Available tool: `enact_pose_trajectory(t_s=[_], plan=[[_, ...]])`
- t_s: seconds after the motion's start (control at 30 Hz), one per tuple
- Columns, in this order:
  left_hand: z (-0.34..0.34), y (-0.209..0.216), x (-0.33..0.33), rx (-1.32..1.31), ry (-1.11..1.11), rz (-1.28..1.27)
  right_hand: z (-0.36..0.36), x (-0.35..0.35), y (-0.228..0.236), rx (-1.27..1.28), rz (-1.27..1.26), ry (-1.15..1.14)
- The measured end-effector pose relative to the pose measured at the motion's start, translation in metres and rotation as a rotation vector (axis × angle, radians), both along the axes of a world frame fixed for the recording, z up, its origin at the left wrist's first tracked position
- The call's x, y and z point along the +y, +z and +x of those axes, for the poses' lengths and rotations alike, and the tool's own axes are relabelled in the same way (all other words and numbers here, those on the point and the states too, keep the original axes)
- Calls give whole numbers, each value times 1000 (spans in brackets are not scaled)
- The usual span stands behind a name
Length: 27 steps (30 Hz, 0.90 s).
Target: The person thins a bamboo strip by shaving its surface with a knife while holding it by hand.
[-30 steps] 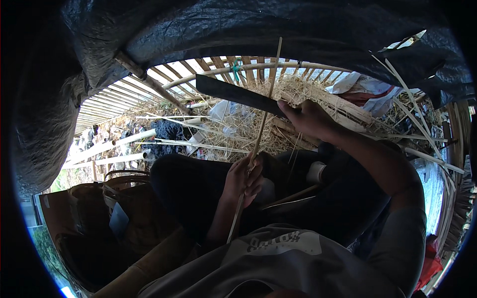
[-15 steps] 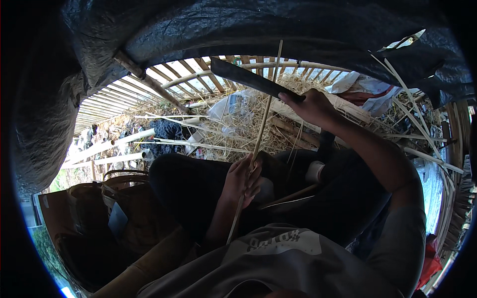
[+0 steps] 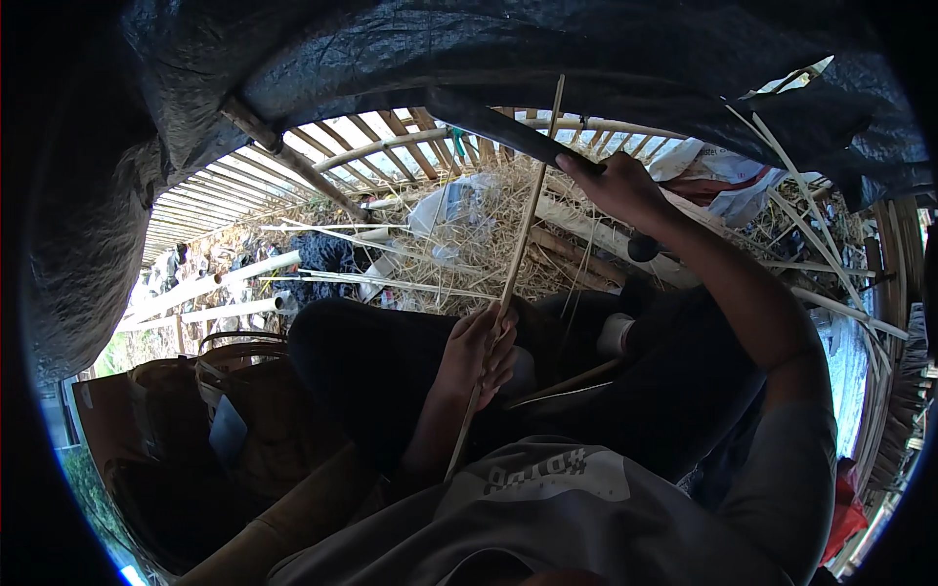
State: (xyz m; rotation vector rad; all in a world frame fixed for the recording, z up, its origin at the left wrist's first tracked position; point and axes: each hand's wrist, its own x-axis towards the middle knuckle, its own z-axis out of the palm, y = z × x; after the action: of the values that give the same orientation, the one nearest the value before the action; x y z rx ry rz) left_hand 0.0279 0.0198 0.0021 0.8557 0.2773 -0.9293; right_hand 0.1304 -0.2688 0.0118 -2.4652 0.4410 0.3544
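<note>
My left hand (image 3: 474,359) is closed around the lower part of a long, thin bamboo strip (image 3: 528,220) in front of my body. The strip stands tilted, its top leaning away and slightly to the right. With my right hand (image 3: 618,191) I grip the dark handle of a machete (image 3: 503,130), raised at the far side. Its broad dark blade points to the left and crosses the upper part of the strip in this view; whether the two touch I cannot tell. Most of the machete's handle is hidden by my fingers.
Straw and shavings (image 3: 469,239) cover the ground beyond my folded legs. Bamboo poles (image 3: 210,283) lie at the left, and long pale strips (image 3: 806,200) lean at the right. A slatted bamboo fence (image 3: 376,146) stands behind, under dark plastic sheeting (image 3: 606,49). Woven baskets (image 3: 161,430) sit beside me.
My right hand has risen a little, lifting the machete up and slightly to the right. The top of the bamboo strip has shifted slightly right, while my left hand keeps nearly the same place.
</note>
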Motion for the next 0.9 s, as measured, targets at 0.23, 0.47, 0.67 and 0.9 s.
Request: enact_pose_trajectory(t_s=[0.23, 0.47, 0.67, 0.9], plan=[[0, 0, 3, 33, 6, -9, -20, 19, 5, 41, 129, -46], [1, 2, 3, 28, -7, 3, -19, 18, 1, -24, 185, -29], [0, 2, 6, 36, -13, 10, -17, 21, 8, 74, 124, -24], [1, -3, 4, 38, 0, -8, -28, 22, -9, 6, 117, 123]])
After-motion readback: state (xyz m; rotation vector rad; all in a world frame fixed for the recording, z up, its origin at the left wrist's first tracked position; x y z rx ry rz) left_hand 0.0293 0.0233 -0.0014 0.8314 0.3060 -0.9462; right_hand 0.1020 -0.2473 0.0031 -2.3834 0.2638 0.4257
